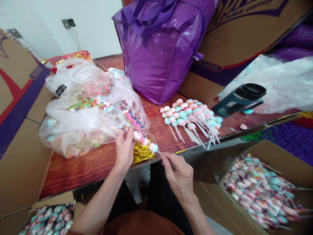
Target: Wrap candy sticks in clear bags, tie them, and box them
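A stick of pink, white and blue marshmallow candy [153, 147] hangs slantwise between my two hands above the table's front edge. My left hand [124, 148] pinches the printed clear wrapper [140, 136] around its upper end. My right hand [178, 173] is closed, with thumb and finger on the white stick at the lower end. Just behind my left hand, more printed wrappers [133, 119] lie against the clear plastic bags. Gold twist ties [143, 153] are heaped on the table below the candy.
Bare candy sticks [190, 114] lie piled to the right, near a dark teal mug [239, 99]. Clear bags [80, 114] of loose candies cover the left side. A big purple bag [161, 52] stands behind. A carton [210, 195] of wrapped candy sits low right, another carton [78, 209] low left.
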Tool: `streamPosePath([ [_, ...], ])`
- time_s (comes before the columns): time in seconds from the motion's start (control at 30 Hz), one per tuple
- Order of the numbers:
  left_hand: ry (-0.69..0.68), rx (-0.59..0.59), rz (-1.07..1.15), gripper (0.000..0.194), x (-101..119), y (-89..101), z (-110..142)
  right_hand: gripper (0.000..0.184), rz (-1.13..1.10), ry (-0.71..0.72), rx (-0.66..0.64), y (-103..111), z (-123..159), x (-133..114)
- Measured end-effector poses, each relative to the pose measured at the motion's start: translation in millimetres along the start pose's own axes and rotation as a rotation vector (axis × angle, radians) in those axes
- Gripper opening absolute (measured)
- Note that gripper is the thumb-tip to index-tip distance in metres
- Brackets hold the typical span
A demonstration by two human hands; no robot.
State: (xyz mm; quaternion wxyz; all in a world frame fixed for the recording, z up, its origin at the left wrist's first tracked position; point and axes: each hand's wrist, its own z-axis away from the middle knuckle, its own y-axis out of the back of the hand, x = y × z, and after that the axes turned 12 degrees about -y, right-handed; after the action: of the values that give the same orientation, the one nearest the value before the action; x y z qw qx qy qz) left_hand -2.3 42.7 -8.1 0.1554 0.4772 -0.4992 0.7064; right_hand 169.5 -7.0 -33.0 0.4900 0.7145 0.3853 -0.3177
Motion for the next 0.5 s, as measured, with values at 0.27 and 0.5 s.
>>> streamPosePath([
  [0.27, 0.027, -0.005, 0.124, 0.034, -4.9, -0.5, 1.6, 0.028, -0.266, -0.454, -0.343, 3.0, 4.7, -8.5],
  [0.5, 0.031, 0.023, 0.209, 0.032, -10.8, 2.4, 2.3, 0.031, -0.483, -0.676, -0.441, 4.7, 5.8, -7.4],
])
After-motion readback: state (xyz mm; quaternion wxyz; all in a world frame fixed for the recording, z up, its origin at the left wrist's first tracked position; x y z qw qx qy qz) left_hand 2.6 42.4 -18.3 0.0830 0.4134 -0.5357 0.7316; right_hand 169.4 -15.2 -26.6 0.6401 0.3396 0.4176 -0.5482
